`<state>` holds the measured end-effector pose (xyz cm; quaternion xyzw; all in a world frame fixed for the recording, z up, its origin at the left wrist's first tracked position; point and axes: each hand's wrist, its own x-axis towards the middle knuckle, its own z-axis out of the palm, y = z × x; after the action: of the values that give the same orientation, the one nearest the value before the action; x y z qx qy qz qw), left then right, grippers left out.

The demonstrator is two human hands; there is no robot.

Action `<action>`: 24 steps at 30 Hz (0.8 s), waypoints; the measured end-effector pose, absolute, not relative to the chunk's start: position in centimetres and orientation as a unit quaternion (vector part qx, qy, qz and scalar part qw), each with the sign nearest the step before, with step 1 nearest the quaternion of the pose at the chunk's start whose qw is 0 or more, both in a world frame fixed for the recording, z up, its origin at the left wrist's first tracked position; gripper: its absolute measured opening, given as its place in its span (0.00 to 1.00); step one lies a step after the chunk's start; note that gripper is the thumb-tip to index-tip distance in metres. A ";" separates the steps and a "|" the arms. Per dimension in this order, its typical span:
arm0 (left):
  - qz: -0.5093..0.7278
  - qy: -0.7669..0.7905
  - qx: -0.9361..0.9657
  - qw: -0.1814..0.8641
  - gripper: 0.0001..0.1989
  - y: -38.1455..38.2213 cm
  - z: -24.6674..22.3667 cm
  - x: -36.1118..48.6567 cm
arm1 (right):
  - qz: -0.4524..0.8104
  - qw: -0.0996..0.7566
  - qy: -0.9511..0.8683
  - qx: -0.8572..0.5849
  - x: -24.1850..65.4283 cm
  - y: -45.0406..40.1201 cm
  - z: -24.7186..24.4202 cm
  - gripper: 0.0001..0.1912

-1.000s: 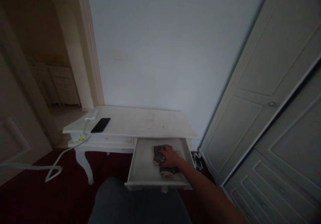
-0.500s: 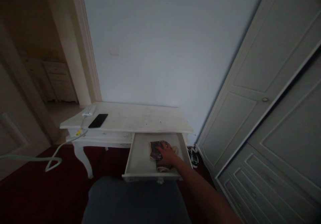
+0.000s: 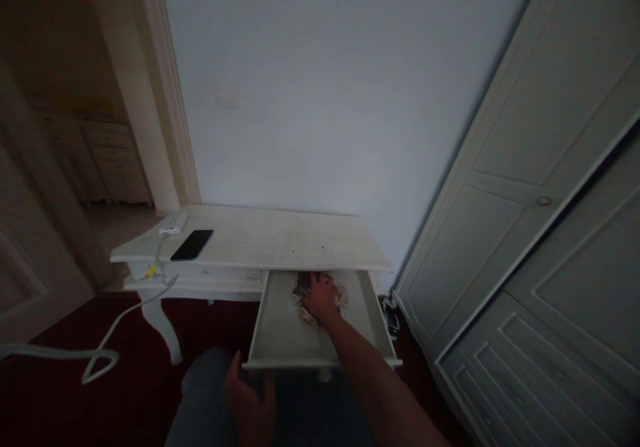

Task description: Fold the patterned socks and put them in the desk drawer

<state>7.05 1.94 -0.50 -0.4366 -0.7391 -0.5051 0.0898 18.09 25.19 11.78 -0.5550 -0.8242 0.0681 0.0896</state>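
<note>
A white drawer [image 3: 280, 347] stands pulled out of a low white table. Inside it, toward the back, lies a crumpled cloth [image 3: 307, 315] with a dark pattern and beige edges. My right hand [image 3: 321, 297] is on top of the cloth, fingers curled into it and bunching it; part of the cloth is hidden beneath the hand. My left hand [image 3: 251, 400] is low at the drawer's front left corner. Its thumb and fingers are apart with nothing between them, the tips close to the drawer front; whether they touch it is unclear.
On the table top [image 3: 270, 237] lie a black phone [image 3: 192, 245] and a white power strip [image 3: 173, 223]. A white cable [image 3: 107, 347] hangs off to the left. Shoes [image 3: 390, 317] sit right of the table, beside a grey wardrobe [image 3: 495, 233]. The floor is dark red.
My right hand has pushed the cloth deeper into the drawer and bunched it; earlier it lay flatter and nearer the front. My left hand has come into view at the drawer's front left corner.
</note>
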 end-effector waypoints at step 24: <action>-0.298 -0.783 -0.541 -0.069 0.34 12.2 11.7 2.0 | 0.116 0.026 -0.898 -0.423 31.0 26.5 12.5 0.43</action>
<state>2.03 12.16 11.74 -0.5409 -0.7834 -0.2984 -0.0691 30.97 26.51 12.52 -0.4230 -0.8983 0.1162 0.0259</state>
